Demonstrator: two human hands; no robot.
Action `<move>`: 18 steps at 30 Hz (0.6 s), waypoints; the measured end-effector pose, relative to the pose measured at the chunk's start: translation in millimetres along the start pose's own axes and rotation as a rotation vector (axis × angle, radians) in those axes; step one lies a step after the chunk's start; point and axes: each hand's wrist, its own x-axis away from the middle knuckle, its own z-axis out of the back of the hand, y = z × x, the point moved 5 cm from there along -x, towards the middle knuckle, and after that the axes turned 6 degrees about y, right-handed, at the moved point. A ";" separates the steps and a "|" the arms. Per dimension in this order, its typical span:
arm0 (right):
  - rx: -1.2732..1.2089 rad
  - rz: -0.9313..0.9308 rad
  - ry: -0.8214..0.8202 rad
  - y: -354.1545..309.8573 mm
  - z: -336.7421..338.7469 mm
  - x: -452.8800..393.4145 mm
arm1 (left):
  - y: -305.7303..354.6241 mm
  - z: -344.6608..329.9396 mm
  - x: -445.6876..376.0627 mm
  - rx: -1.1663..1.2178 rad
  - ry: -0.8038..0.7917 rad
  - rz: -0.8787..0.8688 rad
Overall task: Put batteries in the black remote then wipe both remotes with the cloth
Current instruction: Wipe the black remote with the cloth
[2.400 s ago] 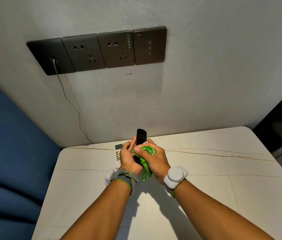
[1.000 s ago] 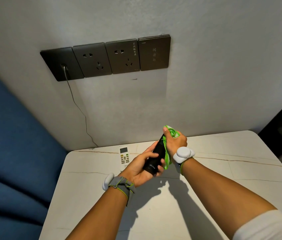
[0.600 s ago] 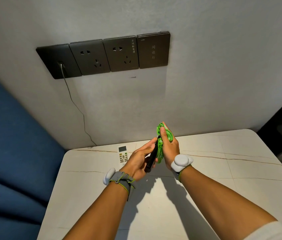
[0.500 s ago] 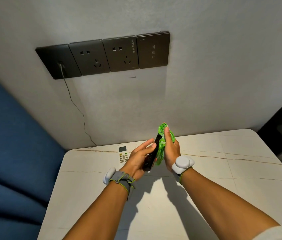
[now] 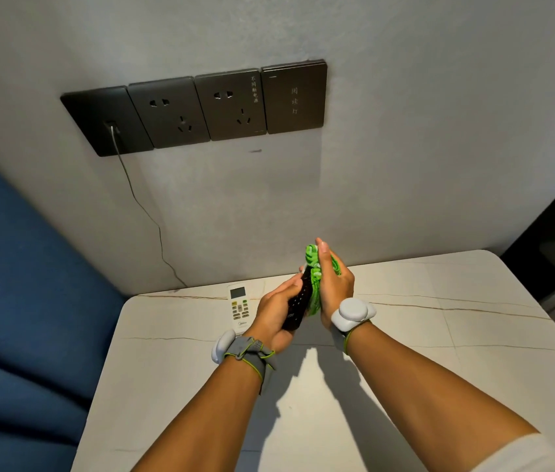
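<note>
Above the table's far edge, near its left corner, I see both hands raised together with the work between them.

Wall: grey, behind the table; I see a dark socket strip (image 5: 198, 109) high on it, with a thin cable (image 5: 143, 212) dropping from its left plate towards the table's far left corner.

Seat: a blue upholstered seat (image 5: 24, 301) runs along the table's left edge.

Table: the white marble-look table (image 5: 439, 352) carries the white remote; my arms reach in over its near edge.

Left hand: my left hand (image 5: 278, 310) has its fingers curled round the black remote from the left side and holds it off the table, a grey strap with a white pod at the wrist.

Right hand: my right hand (image 5: 334, 284) holds the bunched green cloth, thumb over it, pressing it against the remote's right side; a white pod sits on the wrist.

White remote: the white remote (image 5: 239, 306) lies flat at the table's far edge near the left corner, buttons up, just left of my left hand.

Black remote: the black remote (image 5: 298, 308) stands tilted on edge between both hands, top end pointing away from me.

Cloth: the green cloth (image 5: 313, 277) is wadded along the remote, its top poking up past my fingertips.
</note>
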 end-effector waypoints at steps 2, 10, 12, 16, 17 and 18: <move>0.023 0.010 -0.036 1.7 -3.1 9.0 | 1.9 2.3 -3.4 -0.001 0.050 -0.005; 0.039 0.003 -0.253 25.9 -11.8 51.3 | 11.5 16.1 -15.0 0.179 0.154 0.009; 0.050 0.003 -0.293 31.0 -11.2 60.7 | 10.9 20.6 -15.5 0.182 0.197 0.024; 0.152 0.019 -0.309 30.6 -9.9 68.1 | 9.0 28.2 -9.1 0.178 0.278 0.016; 0.199 0.032 -0.305 29.6 -10.1 67.3 | 8.4 27.2 -6.8 0.181 0.276 0.031; 0.246 0.041 -0.298 28.6 -10.3 66.1 | 7.9 25.3 -4.7 0.183 0.265 0.049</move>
